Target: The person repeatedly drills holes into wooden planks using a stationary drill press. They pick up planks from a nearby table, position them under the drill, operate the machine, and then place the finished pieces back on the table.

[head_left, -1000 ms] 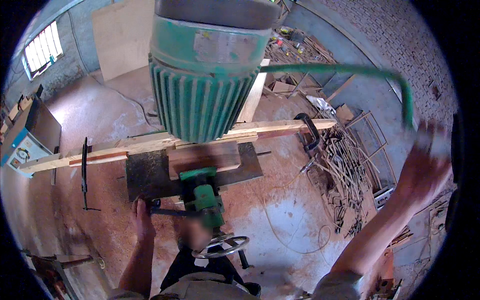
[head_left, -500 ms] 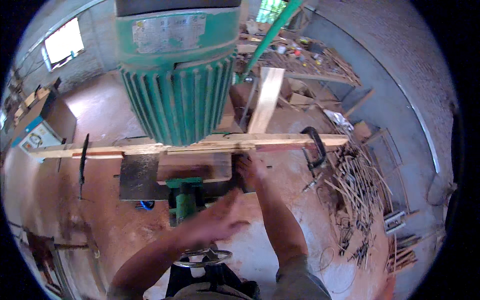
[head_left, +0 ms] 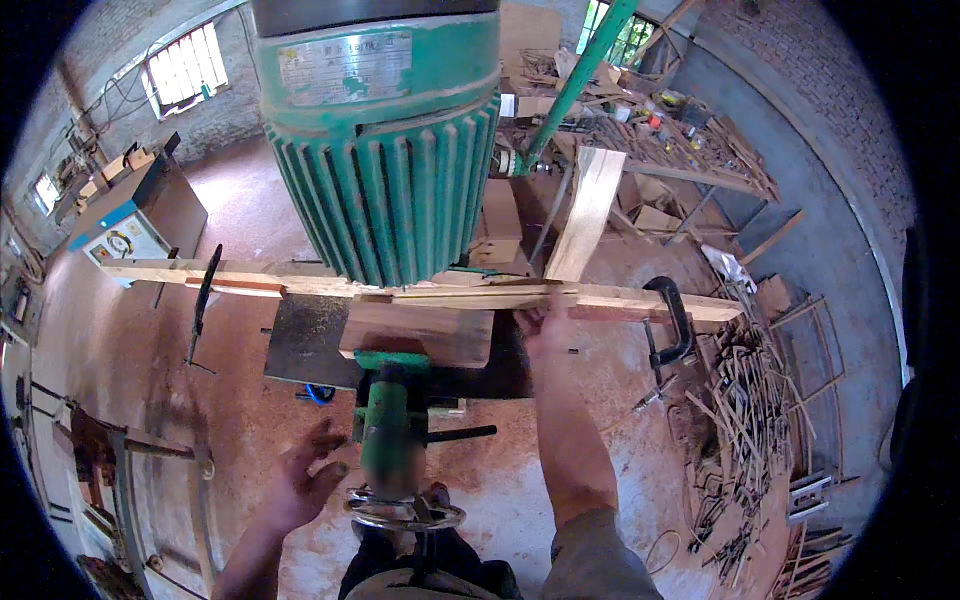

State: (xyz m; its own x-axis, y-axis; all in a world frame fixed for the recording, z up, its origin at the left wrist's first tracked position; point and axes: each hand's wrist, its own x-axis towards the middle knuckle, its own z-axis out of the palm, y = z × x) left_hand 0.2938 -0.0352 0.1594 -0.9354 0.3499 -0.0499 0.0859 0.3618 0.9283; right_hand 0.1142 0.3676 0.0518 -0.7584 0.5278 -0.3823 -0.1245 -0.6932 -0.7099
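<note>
My left hand point(head_left: 303, 480) hangs open at the lower left, fingers apart, holding nothing. It is left of the chrome handwheel point(head_left: 408, 512) and the green clamp point(head_left: 385, 405) of a machine. My right hand point(head_left: 542, 325) is closed at the right end of a thin wooden strip point(head_left: 470, 297), which lies along a long wooden beam point(head_left: 640, 298); some of its fingertips are hidden. A reddish-brown wood block point(head_left: 420, 333) sits between that strip and the clamp, on a dark table plate point(head_left: 300, 340). The ribbed green motor point(head_left: 385, 190) hides what is beneath it.
Black C-clamps point(head_left: 680, 320) grip the beam near both ends. A pale board point(head_left: 588, 210) slants behind it. At right lies a heap of thin wood sticks point(head_left: 740, 420). A cluttered bench point(head_left: 690, 170) stands at the back right, a cabinet point(head_left: 150, 220) at the left.
My left hand has swung left and down, from across the clamp to beside the handwheel. The right hand stays by the beam, now at the strip's end. The whole view has shifted.
</note>
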